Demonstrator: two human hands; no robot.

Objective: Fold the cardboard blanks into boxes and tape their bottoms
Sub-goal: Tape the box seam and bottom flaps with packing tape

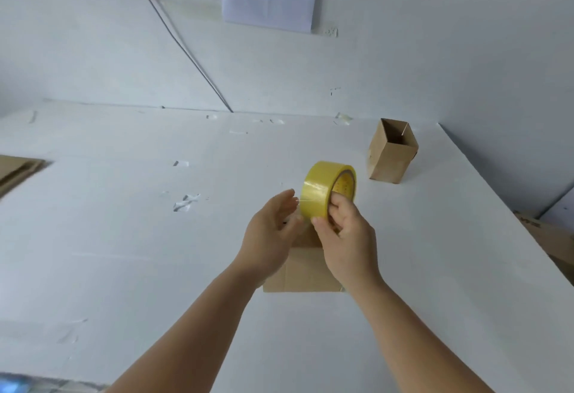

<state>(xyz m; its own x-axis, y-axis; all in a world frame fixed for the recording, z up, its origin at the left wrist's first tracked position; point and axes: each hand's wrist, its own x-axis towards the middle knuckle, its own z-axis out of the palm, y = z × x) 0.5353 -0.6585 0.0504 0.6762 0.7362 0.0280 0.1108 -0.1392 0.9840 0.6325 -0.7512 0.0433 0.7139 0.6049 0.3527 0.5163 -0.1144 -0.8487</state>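
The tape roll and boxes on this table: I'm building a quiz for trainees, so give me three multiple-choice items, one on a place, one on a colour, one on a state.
1. Where does the open box stand?
A. far right of the table
B. under the wall sockets
C. on the flat cardboard at the left edge

2. What colour is the tape roll?
A. brown
B. yellow
C. white

3. How does the right hand hold the roll?
A. flat on top of it
B. not touching it
C. fingers through its core, thumb on the outside

Answers: 1 A, it stands near the table's right edge; 2 B, the roll is plainly yellow; 3 C, fingers show inside the core while the left hand is open beside it.
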